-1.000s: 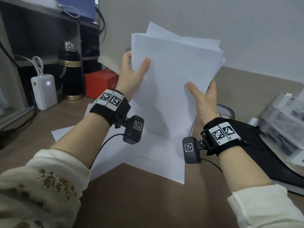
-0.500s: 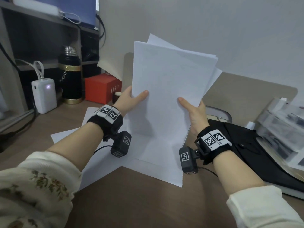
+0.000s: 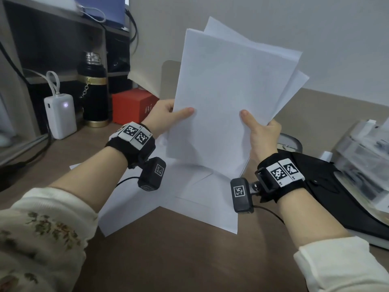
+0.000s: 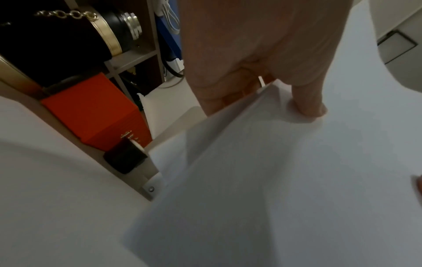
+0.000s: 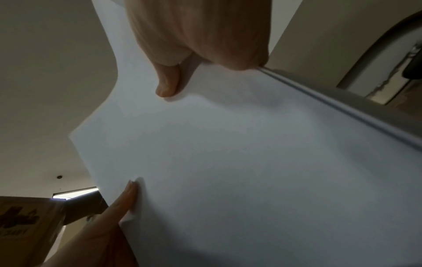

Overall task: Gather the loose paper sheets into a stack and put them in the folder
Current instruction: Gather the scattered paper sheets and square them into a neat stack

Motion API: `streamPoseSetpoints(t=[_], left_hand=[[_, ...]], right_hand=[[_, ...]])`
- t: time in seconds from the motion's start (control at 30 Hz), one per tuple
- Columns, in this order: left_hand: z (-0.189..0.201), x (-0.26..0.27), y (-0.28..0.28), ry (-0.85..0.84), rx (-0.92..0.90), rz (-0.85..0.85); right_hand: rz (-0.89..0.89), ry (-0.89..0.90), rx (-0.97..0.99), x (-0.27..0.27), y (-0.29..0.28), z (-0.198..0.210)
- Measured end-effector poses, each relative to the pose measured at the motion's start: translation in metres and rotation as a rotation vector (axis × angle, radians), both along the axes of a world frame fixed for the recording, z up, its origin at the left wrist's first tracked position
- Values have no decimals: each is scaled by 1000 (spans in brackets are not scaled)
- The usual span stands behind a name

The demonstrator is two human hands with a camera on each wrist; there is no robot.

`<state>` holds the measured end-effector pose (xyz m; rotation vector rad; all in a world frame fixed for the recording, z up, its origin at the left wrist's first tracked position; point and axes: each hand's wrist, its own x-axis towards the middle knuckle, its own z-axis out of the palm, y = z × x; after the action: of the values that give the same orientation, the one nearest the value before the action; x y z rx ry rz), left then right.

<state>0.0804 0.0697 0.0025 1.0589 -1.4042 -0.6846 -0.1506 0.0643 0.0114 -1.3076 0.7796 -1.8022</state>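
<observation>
I hold a bundle of white paper sheets (image 3: 227, 95) upright over the desk, its upper edges fanned and uneven. My left hand (image 3: 168, 114) pinches its left edge, thumb on the front, as the left wrist view shows (image 4: 306, 106). My right hand (image 3: 259, 131) pinches the right edge the same way, thumb on the front (image 5: 169, 84). The bundle's lower edge hangs just above more loose sheets (image 3: 189, 199) lying flat and overlapped on the desk. A black folder (image 3: 336, 197) lies closed at the right, beside my right wrist.
A red box (image 3: 132, 106), a black flask (image 3: 93, 89) and a white power bank (image 3: 60, 114) stand at the back left below a shelf unit. Clear plastic boxes (image 3: 366, 152) sit at the far right. The brown desk front (image 3: 179, 260) is bare.
Both hands slid down from the upper sides of the bundle to its lower part a second ago. In the last half second the bundle stayed upright, with little movement.
</observation>
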Motion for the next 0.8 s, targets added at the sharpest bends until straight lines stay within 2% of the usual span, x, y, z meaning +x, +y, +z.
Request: streamPoseSetpoints(t=[0.1,0.27,0.4,0.53,0.67,0.73,0.8], left_hand=[[-12,2,-1,-2,5,-25],[-23,-3,6,97,43,-120],[-23,-9,11,82,78,-169],[-34,-6,8,79,247,-276],[-40,-1,7,56,403,-323],[-38,0,6,30,380,-287],[-36,3,4,5,289,-166]], right_hand=[[32,13,15,2,-1,-5],[52,-32,36,3,-1,-8],[208,-32,91,-6,-6,-15],[328,81,222,-15,-12,-30],[397,157,260,-18,-18,-35],[407,211,264,-20,-17,-36],[351,266,269,-20,-18,-37]])
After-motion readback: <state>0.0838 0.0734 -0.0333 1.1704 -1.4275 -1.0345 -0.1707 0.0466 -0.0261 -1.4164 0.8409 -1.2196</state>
